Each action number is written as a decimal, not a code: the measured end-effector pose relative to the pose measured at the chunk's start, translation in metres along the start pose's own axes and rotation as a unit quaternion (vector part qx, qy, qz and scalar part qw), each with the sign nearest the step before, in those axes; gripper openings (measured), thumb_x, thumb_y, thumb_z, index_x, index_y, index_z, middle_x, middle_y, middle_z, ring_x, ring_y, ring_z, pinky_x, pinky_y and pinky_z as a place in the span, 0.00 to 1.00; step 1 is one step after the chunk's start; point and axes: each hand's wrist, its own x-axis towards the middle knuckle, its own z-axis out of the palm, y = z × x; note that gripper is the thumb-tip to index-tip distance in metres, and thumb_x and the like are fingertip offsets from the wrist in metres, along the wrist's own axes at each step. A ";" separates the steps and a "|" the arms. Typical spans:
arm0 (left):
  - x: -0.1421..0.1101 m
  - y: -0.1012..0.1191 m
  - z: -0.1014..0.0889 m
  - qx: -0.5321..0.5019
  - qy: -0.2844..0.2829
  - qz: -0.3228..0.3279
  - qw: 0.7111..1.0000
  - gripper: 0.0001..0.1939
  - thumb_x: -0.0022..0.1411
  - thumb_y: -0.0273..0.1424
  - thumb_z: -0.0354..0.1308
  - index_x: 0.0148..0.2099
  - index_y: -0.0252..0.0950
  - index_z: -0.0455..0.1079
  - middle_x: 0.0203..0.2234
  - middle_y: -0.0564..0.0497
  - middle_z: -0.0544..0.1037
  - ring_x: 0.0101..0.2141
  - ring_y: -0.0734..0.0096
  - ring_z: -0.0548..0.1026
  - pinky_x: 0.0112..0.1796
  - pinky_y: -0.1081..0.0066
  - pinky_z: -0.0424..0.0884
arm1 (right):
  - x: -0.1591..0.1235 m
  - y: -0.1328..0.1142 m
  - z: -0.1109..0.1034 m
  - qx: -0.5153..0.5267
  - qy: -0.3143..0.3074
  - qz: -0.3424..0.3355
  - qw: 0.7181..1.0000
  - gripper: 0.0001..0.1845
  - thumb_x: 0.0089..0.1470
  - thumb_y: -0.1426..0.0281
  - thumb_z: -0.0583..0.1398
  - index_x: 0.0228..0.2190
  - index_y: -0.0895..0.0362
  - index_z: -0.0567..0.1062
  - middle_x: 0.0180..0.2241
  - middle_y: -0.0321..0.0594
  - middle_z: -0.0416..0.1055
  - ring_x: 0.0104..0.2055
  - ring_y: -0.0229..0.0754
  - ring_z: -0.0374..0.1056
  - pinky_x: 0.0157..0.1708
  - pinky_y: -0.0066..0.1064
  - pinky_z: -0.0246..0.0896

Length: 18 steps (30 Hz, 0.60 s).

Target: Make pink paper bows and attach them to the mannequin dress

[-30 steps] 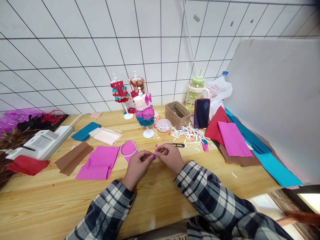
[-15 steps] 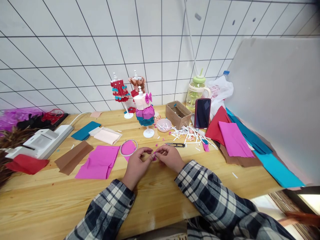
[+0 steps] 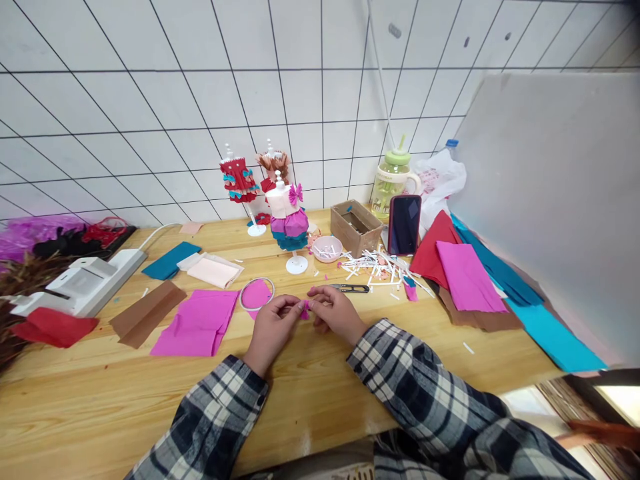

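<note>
Between my fingertips is a small piece of magenta crepe paper (image 3: 305,311), pinched low over the wooden table. My left hand (image 3: 274,328) grips it from the left, thumb against forefinger. From the right, my right hand (image 3: 336,313) closes on the same scrap; its fingers partly hide the piece. Just behind my hands lie black thread snips (image 3: 350,289). A silver ring (image 3: 257,295) rests on a magenta sheet beside my left hand. Beyond stands a mini dress form (image 3: 287,220) in a pink, magenta and teal paper dress with a magenta bow.
Two more dressed forms stand behind, one in a red dress (image 3: 240,180). A pink bowl (image 3: 327,249), cardboard box (image 3: 356,230), phone (image 3: 405,225) and green-lidded bottle (image 3: 395,183) are at the back. Crepe sheets (image 3: 197,323) lie left, more right. A power strip (image 3: 85,283) sits far left.
My fingers have shifted slightly around the magenta piece, and more of it shows between them. The rest of the table looks the same.
</note>
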 end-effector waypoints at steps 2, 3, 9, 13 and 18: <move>0.000 -0.001 0.000 -0.011 0.015 -0.001 1.000 0.13 0.53 0.41 0.63 0.32 0.35 0.73 0.26 0.50 0.79 0.29 0.68 0.75 0.33 0.71 0.70 | 0.001 0.001 0.000 -0.010 0.007 0.001 1.000 0.09 0.47 0.68 0.61 0.33 0.57 0.69 0.24 0.31 0.68 0.18 0.32 0.64 0.12 0.22 0.60; 0.000 -0.001 0.000 -0.022 0.025 -0.005 0.999 0.14 0.52 0.41 0.63 0.33 0.34 0.72 0.26 0.50 0.79 0.29 0.68 0.75 0.34 0.71 0.70 | 0.001 0.002 -0.001 -0.007 0.007 0.008 1.000 0.07 0.47 0.69 0.61 0.31 0.57 0.70 0.24 0.31 0.68 0.18 0.32 0.64 0.13 0.22 0.60; 0.000 -0.001 -0.002 -0.047 -0.018 -0.028 0.998 0.23 0.53 0.44 0.62 0.47 0.34 0.71 0.31 0.47 0.81 0.34 0.63 0.78 0.36 0.67 0.72 | 0.003 0.004 -0.004 -0.061 0.014 -0.036 0.997 0.05 0.49 0.69 0.61 0.30 0.58 0.74 0.24 0.34 0.70 0.19 0.34 0.65 0.17 0.25 0.62; 0.001 0.000 -0.004 0.057 -0.016 0.012 0.998 0.14 0.53 0.41 0.63 0.35 0.35 0.77 0.33 0.45 0.81 0.35 0.62 0.78 0.39 0.66 0.72 | 0.002 0.005 -0.003 -0.108 0.024 -0.071 0.991 0.06 0.48 0.69 0.62 0.30 0.58 0.76 0.24 0.36 0.72 0.21 0.36 0.68 0.21 0.27 0.64; 0.003 -0.004 -0.004 0.002 0.038 0.005 0.999 0.14 0.53 0.41 0.62 0.34 0.35 0.73 0.28 0.49 0.80 0.31 0.66 0.77 0.34 0.70 0.71 | 0.002 0.006 -0.001 -0.102 0.025 -0.047 0.993 0.05 0.48 0.68 0.62 0.29 0.58 0.75 0.23 0.36 0.72 0.20 0.36 0.68 0.20 0.27 0.64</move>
